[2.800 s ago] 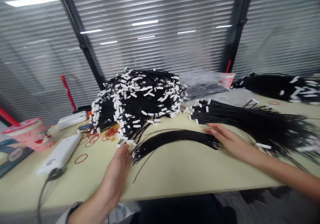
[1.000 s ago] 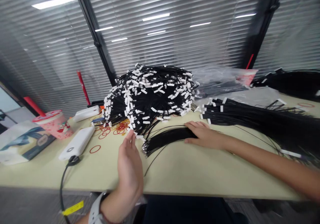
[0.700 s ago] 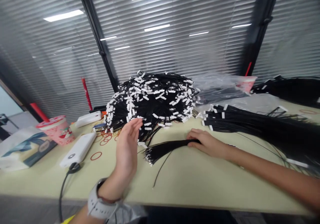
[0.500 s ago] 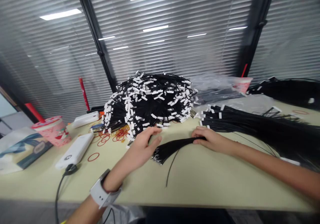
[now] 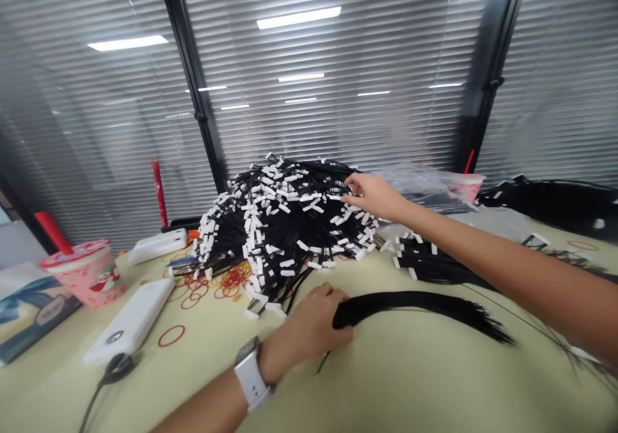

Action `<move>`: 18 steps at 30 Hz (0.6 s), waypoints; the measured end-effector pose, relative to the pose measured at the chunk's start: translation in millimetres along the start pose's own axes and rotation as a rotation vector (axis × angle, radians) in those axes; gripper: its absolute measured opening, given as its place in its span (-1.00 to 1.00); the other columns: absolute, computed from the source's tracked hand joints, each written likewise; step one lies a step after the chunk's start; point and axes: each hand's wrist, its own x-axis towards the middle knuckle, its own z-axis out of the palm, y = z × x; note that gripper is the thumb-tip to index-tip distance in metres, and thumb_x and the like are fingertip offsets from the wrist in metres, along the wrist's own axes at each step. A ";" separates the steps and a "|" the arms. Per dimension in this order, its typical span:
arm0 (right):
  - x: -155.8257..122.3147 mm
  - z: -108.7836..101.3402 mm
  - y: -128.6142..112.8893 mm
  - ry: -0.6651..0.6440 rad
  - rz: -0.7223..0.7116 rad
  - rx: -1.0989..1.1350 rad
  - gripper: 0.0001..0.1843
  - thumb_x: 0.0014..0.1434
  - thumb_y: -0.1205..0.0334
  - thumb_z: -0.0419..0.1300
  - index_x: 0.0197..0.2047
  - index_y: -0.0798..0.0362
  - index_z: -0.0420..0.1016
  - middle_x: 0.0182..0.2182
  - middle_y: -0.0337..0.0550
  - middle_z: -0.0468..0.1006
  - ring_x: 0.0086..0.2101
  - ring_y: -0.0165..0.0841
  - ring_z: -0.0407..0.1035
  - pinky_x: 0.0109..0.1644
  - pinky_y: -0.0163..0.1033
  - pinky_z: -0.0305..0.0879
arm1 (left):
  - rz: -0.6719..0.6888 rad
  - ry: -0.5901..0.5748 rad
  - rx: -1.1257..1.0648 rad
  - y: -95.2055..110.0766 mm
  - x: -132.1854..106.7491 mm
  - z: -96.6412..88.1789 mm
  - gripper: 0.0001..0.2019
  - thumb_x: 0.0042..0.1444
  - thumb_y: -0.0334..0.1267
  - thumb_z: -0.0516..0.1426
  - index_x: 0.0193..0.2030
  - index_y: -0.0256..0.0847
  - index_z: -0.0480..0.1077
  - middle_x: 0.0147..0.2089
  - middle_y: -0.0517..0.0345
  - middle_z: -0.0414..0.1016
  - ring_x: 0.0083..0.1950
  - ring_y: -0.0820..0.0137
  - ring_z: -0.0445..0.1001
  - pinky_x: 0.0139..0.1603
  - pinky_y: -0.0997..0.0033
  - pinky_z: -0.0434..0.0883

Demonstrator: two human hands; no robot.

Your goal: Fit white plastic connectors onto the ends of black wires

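My left hand, with a watch on its wrist, is closed around one end of a bundle of thin black wires. From that grip the bundle curves to the right over the table, and its loose ends fan out. My right hand reaches out to the upper right side of a big heap of black cables with white connectors. Its thumb and fingers are apart, and I see nothing between them. Whether the fingertips touch the heap I cannot tell.
Red rubber bands lie left of the heap. Nearer left are a white power bank with a cord and a pink cup with a red straw. More black cables lie under my right forearm, with clear plastic bags behind.
My left hand has come down and taken hold of the wire bundle. My right hand has let go of it and moved up to the heap. The bundle now extends to the right.
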 end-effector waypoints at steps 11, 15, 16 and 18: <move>133.9 36.7 0.8 -0.033 0.057 -0.199 -0.69 0.21 0.15 0.08 -0.01 0.10 0.33 -0.05 -0.07 0.37 -0.12 -0.30 0.33 -0.07 -0.06 0.30 | -0.064 -0.024 -0.113 -15.4 7.6 2.0 -0.60 -0.18 -0.38 0.15 -0.10 -0.19 0.40 -0.14 0.02 0.40 -0.15 0.25 0.40 -0.08 0.34 0.34; 155.9 41.0 19.2 -0.086 0.021 -0.188 -0.71 0.22 0.16 0.07 -0.04 0.11 0.34 -0.09 -0.08 0.40 -0.16 -0.33 0.35 -0.11 -0.10 0.33 | -0.153 -0.215 -0.096 -27.1 21.0 6.5 -0.53 -0.21 -0.31 0.24 -0.05 -0.16 0.40 -0.07 -0.03 0.37 -0.10 0.16 0.37 -0.01 0.22 0.31; 159.1 41.8 22.6 -0.095 0.010 -0.177 -0.70 0.21 0.16 0.07 -0.03 0.11 0.34 -0.09 -0.08 0.40 -0.16 -0.33 0.35 -0.11 -0.09 0.33 | -0.165 -0.233 -0.101 -28.4 23.2 6.9 -0.53 -0.20 -0.29 0.24 -0.04 -0.13 0.40 -0.06 -0.02 0.37 -0.09 0.16 0.37 0.00 0.21 0.30; 163.1 44.3 27.3 -0.111 -0.011 -0.147 -0.68 0.21 0.15 0.08 -0.02 0.12 0.33 -0.09 -0.08 0.39 -0.16 -0.32 0.35 -0.12 -0.09 0.33 | -0.171 -0.236 -0.095 -28.3 25.2 6.5 -0.52 -0.18 -0.28 0.24 -0.02 -0.10 0.39 -0.04 -0.02 0.35 -0.07 0.15 0.36 0.02 0.20 0.28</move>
